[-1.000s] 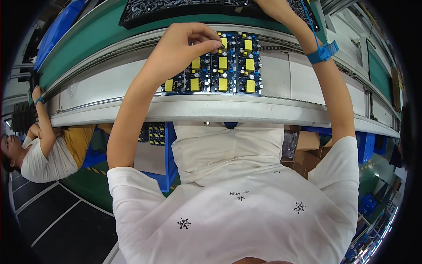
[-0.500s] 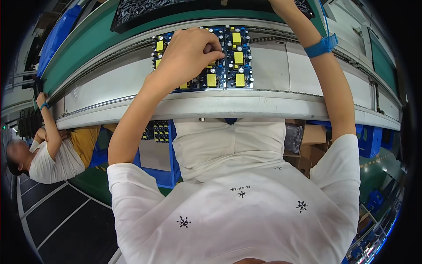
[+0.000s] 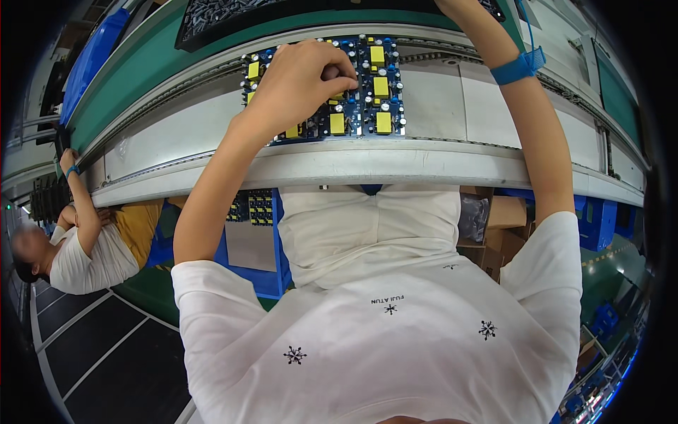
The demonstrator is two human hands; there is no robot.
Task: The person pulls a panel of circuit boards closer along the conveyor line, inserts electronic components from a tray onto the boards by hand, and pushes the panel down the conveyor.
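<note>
My left hand (image 3: 300, 81) is over the middle of a panel of blue circuit boards (image 3: 359, 116), which carries yellow blocks, capacitors and other small parts. Its thumb and fingers are curled together in a pinch, low over the panel. Whatever lies between the fingertips is hidden, as are the boards under the palm. My right forearm (image 3: 540, 141), with a blue wrist strap (image 3: 519, 67) and cord, stretches up past the panel's right side. The right hand itself is cut off by the top edge, near a black tray (image 3: 282, 22).
The panel lies across a conveyor with a metal front rail (image 3: 424, 164) and a chain along it. Small grey parts (image 3: 219, 18) fill the tray's left side. Below the rail stand a blue crate (image 3: 279, 247) and cardboard boxes (image 3: 505, 212). Another person (image 3: 92, 247) is at far left.
The view has shifted slightly, so the panel sits a little higher and further left. My left hand stays pinched at the panel; the right hand has slipped further out of the top edge.
</note>
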